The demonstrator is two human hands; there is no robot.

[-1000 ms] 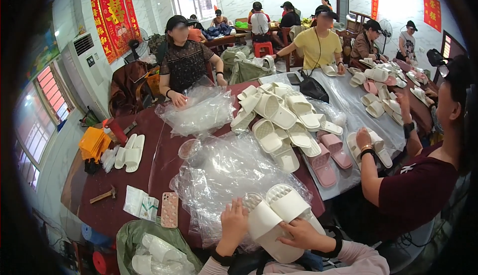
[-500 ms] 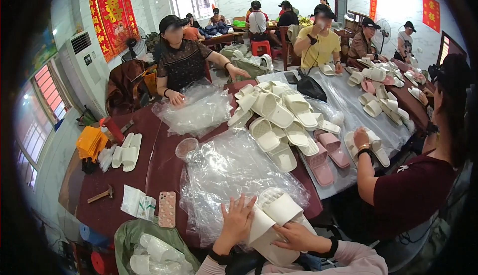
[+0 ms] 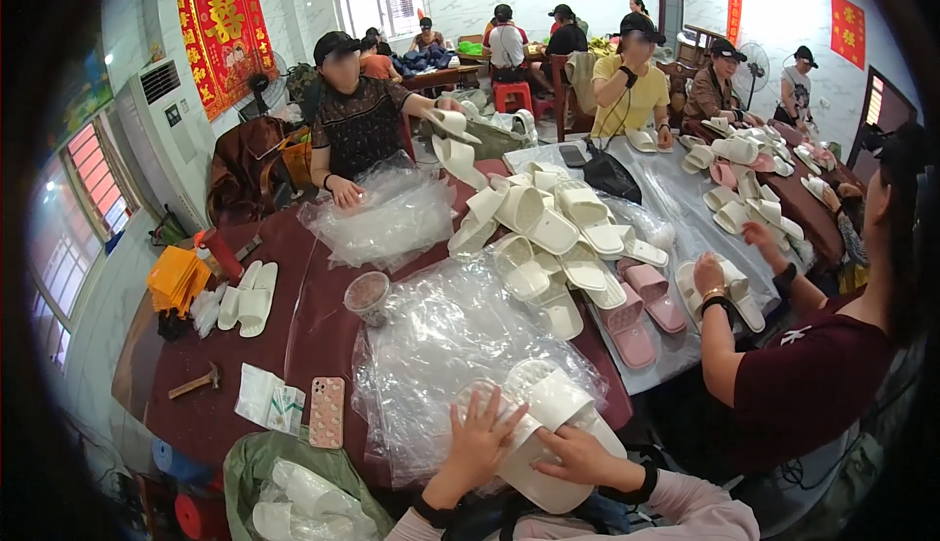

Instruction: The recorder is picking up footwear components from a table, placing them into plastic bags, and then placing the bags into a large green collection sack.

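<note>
A pair of white slippers (image 3: 560,406) lies side by side at the near edge of the table, their far ends over a pile of clear plastic bags (image 3: 446,345). My left hand (image 3: 480,441) lies on the left slipper with its fingers spread. My right hand (image 3: 580,459) holds the pair at the inner edges, its fingers bent near the straps; the fingers' undersides are hidden.
Loose white slippers (image 3: 548,218) and pink slippers (image 3: 651,296) are heaped ahead. At left are a phone (image 3: 327,412), a hammer (image 3: 196,381) and a plastic cup (image 3: 367,296). A green sack (image 3: 240,477) stands below the table edge. Co-workers sit ahead and at right.
My hands and the slippers have shifted slightly forward over the bags. The co-worker across has lifted a pair of white slippers. The person at right has raised a hand.
</note>
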